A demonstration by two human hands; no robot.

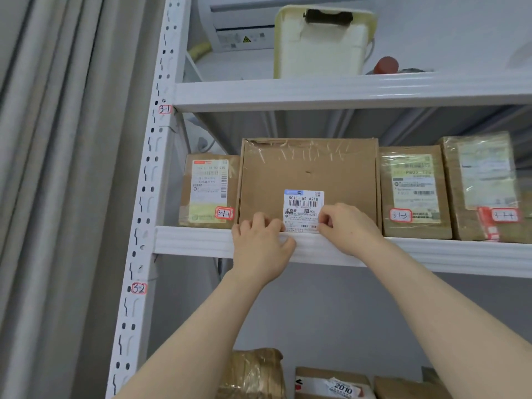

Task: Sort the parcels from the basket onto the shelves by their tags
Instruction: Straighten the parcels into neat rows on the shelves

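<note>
Far left of the left hand, up the shelf post, two red-edged post tags reading 3-1 and 3-2. Just left of that hand, a small parcel tagged 3-1-1, standing on the shelf.

Left hand curled onto the bottom edge of the flat box, thumb along the shelf lip. Flat box upright on the same shelf, between and above both hands, white label facing out. Right hand pinching that bottom edge at the label's lower corner. Just right of it, a parcel tagged 3-1-3, then a further parcel tagged, seemingly, 3-1-4.

Likely trouble: toppling forward over the lip if released before being pushed fully back, being tall and thin on its edge. Also scraping the neighbours askew in so snug a gap. No red tag visible on the flat box, perhaps hidden behind the hands.

Count: four parcels at hand level, three lower parcels beneath the hands, two hands, two post tags, three parcel tags. No basket in view.
</note>
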